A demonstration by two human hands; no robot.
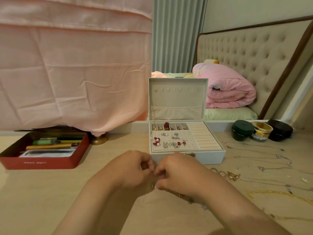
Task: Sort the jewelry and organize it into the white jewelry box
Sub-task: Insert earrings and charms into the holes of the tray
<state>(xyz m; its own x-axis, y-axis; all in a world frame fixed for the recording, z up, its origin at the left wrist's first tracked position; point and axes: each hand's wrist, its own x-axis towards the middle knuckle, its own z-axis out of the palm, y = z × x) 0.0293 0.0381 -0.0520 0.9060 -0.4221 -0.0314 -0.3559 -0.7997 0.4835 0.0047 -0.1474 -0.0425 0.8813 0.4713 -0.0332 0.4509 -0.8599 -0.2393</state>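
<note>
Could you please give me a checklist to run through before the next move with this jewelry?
1. White jewelry box lid open and upright: ok.
2. Ring rolls free for the rings lying on the table: ok.
3. Lid hooks free for necklaces: ok.
4. Left hand and right hand pinching the small piece securely: cannot tell, fingers hide it.
5. All necklaces in the box: not ok, several lie on the table at right.
</note>
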